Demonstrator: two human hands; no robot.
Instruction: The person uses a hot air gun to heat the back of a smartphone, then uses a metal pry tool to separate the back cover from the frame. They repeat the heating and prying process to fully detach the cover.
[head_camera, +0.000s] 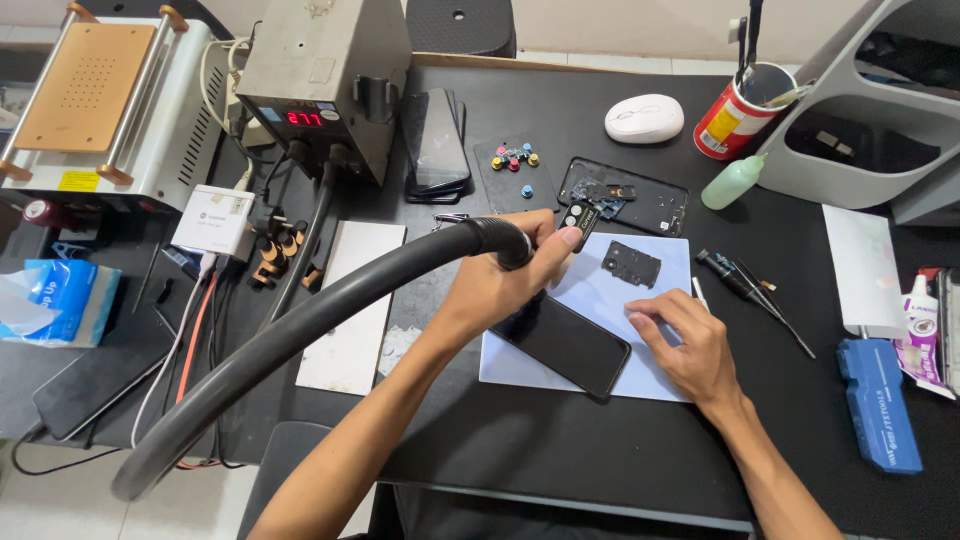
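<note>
On the pale blue mat (655, 375) at the middle of the dark worktop (560, 450) lies a black phone (562, 343), tilted, its near end toward the lower right. The left hand (500, 280) is wrapped around the handle of a hot-air nozzle (505, 240) fed by a thick black hose (300, 330), the tip aimed down at the phone's upper end. The right hand (690, 350) rests flat and loosely spread on the mat just beside the phone, holding nothing, fingertips near its edge. To do this well, I judge the nozzle should hover close without touching and circle the edge evenly, while the right hand steadies the mat clear of the hot stream. A grey station (325, 75) at the back shows a red readout. Left of it, a white adapter box (212, 220) carries a small round mark, and a blue tissue pack (60, 300) sits at the far left edge. At the right stand a red can (730, 122) with a yellow label, a green squeeze bottle (733, 182), a blue case (880, 405) and a white tube (918, 325).
</note>
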